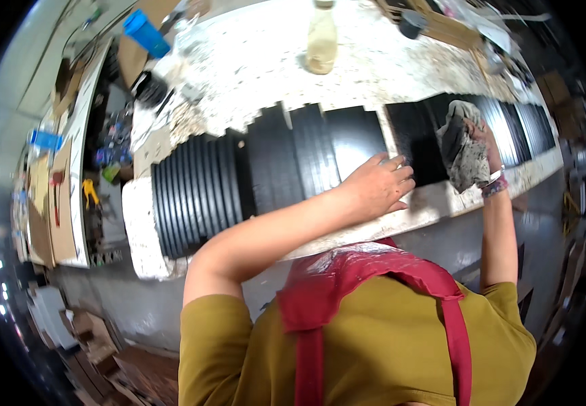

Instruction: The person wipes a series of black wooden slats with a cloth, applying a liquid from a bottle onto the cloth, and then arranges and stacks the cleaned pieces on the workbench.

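"How are the hands?"
"Right hand (488, 143) closed on a stained grey cloth (462, 149); left hand (379, 185) loosely spread over black panels (417, 152), grasping nothing visible."
"And the panels?"
"Beneath both hands, extending either side; a bottle (322, 42) stands beyond."

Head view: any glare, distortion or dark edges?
Head view: glare whitens patches of the black panels; head view: the worktable looks washed out near the top, its front edge bowed by fisheye distortion; head view: corners fall to black.
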